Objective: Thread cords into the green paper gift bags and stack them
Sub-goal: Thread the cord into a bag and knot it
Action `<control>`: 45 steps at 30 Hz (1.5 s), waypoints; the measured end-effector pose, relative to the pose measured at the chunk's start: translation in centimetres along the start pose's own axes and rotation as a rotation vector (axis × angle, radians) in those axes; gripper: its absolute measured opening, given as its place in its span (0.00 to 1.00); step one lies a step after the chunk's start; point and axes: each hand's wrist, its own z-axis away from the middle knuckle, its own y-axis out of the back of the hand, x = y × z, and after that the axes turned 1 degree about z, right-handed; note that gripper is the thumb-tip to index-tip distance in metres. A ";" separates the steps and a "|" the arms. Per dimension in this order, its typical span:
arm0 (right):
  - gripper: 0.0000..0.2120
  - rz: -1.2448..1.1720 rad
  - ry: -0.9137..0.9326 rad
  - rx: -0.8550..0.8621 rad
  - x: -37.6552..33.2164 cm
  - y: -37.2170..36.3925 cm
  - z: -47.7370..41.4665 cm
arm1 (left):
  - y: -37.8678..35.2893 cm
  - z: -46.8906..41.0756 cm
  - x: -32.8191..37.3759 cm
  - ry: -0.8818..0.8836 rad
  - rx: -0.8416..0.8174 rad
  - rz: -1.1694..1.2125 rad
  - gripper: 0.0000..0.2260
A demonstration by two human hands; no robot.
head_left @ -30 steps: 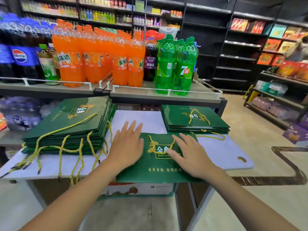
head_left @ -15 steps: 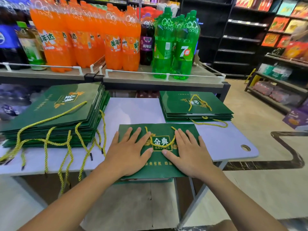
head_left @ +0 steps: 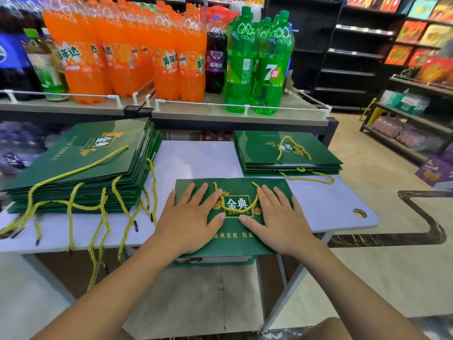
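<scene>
A flat green paper gift bag (head_left: 235,231) with a gold logo lies at the front edge of the white table (head_left: 198,158), its near end hanging over the edge. A yellow cord (head_left: 239,204) loops across its top. My left hand (head_left: 190,218) and my right hand (head_left: 278,218) press flat on the bag, fingers straight, one on each side of the logo. A tall stack of green bags (head_left: 81,165) with several loose yellow cords lies at the left. A lower stack of corded bags (head_left: 286,153) lies at the back right.
Behind the table runs a shelf (head_left: 220,111) with orange soda bottles (head_left: 122,50) and green 7-Up bottles (head_left: 259,62). Dark store shelving (head_left: 355,52) with boxed goods stands at the right. A tiled aisle floor (head_left: 382,278) opens at the right.
The bag has slid away from me, further onto the table. My left hand came onto it, and both hands have spread flat beside the logo. My view has tilted down and closer.
</scene>
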 end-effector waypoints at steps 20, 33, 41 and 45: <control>0.26 -0.687 -0.263 0.318 3.0 4.7 1.6 | 2.0 0.6 -0.3 0.036 0.222 0.292 0.26; 0.20 -1.275 -0.350 0.552 7.9 13.5 -3.2 | 7.3 -5.0 -1.3 0.203 0.410 1.065 0.24; 0.12 -1.056 -0.344 0.594 13.9 18.0 -10.6 | 11.0 -12.5 2.3 0.119 0.455 1.066 0.13; 0.15 -0.849 -0.350 0.483 16.6 18.0 -13.4 | 10.9 -16.4 4.1 0.135 0.428 1.008 0.12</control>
